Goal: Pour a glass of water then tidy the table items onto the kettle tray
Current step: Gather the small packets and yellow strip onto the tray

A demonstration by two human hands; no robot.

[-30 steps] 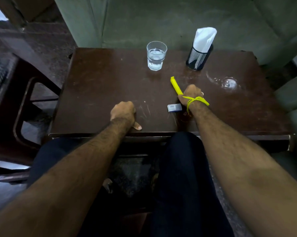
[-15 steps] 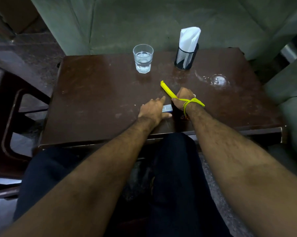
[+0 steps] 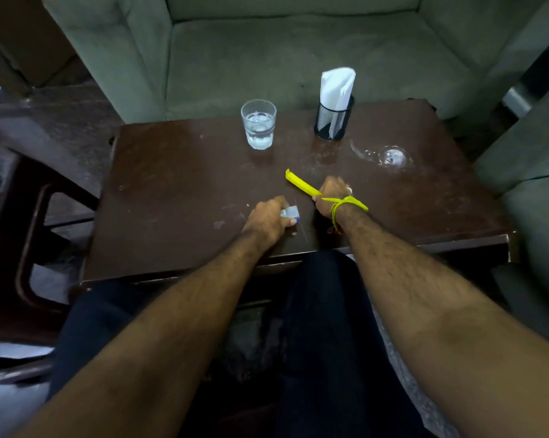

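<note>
1. Our left hand point(image 3: 268, 218) pinches a small grey-blue rectangular eraser point(image 3: 290, 213), centre table.
2. Our right hand point(image 3: 330, 197), at three o'clock of it, grips a yellow plastic highlighter point(image 3: 301, 184).
3. At twelve o'clock stands the water-filled clear glass tumbler point(image 3: 258, 124); a careless reach could topple it.

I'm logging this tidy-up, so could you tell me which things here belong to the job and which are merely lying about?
Job:
- glass of water
- yellow marker, gripped by the right hand
- small eraser, held by the left hand
- mesh holder with white napkins

Lying about:
- sofa
- water spill
</note>
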